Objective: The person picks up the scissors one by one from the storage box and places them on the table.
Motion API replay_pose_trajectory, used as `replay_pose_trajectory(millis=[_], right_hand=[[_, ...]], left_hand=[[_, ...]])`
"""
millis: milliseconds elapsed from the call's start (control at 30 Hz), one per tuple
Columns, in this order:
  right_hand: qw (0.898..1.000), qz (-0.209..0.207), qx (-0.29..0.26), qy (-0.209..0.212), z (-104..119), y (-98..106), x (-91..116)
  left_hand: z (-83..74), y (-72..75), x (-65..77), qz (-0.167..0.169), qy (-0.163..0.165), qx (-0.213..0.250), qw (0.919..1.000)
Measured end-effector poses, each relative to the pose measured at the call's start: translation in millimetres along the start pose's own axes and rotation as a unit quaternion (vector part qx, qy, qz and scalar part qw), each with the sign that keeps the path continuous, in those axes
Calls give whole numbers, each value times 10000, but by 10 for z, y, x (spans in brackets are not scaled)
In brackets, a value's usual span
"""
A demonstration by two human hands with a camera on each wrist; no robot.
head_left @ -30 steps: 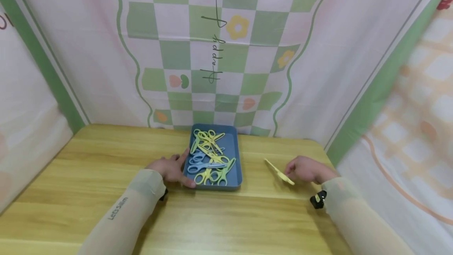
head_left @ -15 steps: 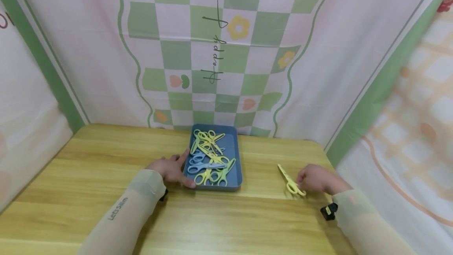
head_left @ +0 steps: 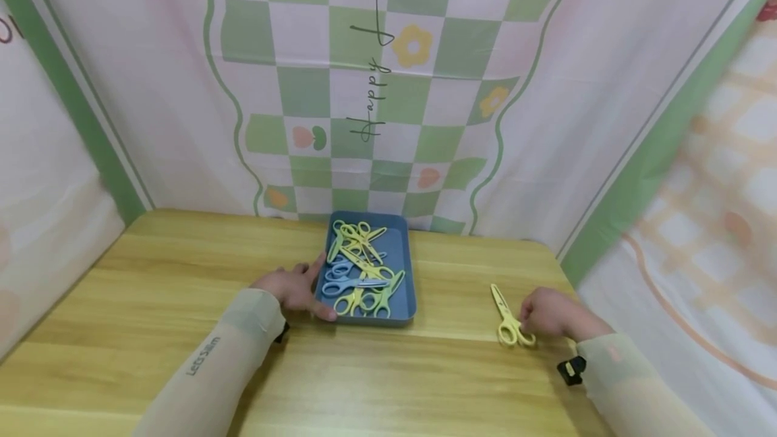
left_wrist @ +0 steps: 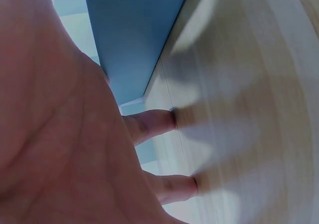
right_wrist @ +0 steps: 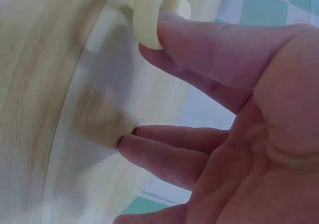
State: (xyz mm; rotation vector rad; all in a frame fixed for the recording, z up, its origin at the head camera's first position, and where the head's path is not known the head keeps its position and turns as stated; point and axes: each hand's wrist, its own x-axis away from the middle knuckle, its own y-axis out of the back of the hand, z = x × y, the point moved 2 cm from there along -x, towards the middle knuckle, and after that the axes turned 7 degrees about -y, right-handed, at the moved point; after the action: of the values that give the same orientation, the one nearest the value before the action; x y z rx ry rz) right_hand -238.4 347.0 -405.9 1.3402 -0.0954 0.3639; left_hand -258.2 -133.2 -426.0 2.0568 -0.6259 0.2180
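Left hand (head_left: pixel 293 290), fingers apart, is touching the tray (head_left: pixel 397 241) at nine o'clock; right hand (head_left: pixel 549 313) is pinching scissors (head_left: pixel 508 320) beyond four.

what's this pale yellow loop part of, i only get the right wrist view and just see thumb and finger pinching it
Observer: Scissors, by the head view; their tip points away from the person.
Operator: ok and where's the left hand
Observer: Spread at the left side of the blue tray.
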Motion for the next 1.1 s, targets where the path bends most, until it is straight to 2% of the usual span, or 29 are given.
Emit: replay_pose_trajectory(millis=[300, 467, 833, 1100], right_hand=[[9998, -127, 115, 138, -43, -14, 38], [9999, -138, 9, 17, -98, -34, 22], [10000, -15, 33, 10, -143, 24, -4], [9996, 133, -213, -93, -136, 53, -33]], left_hand=[[-26, 7, 14, -16, -36, -89, 10000], [-27, 7, 22, -31, -49, -129, 9999], [23, -8, -40, -9, 34, -180, 9998], [1, -1, -14, -7, 52, -105, 9999]])
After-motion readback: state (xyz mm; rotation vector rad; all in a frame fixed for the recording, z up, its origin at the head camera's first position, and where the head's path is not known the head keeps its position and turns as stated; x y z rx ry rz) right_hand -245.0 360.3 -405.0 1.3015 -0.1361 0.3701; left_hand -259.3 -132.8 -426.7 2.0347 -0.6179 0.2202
